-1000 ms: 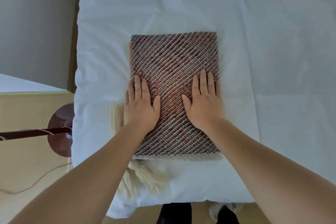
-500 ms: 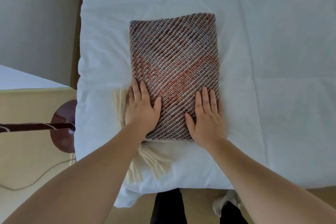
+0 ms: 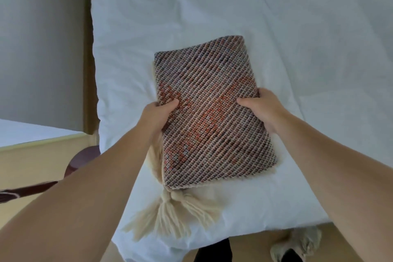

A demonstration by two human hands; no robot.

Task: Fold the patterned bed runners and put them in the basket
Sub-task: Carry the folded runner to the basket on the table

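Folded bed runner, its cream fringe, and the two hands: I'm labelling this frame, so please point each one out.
folded bed runner (image 3: 209, 112), head view, middle of its woven top.
cream fringe (image 3: 170, 217), head view, tassel strands.
left hand (image 3: 158, 116), head view, back of hand.
right hand (image 3: 262, 106), head view, back of hand.

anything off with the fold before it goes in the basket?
Mostly tidy. The folded runner, gripped at its sides by the left hand and right hand, sits slightly askew on the white bed. Its cream tassel fringe spills loose from the near-left corner, untucked.
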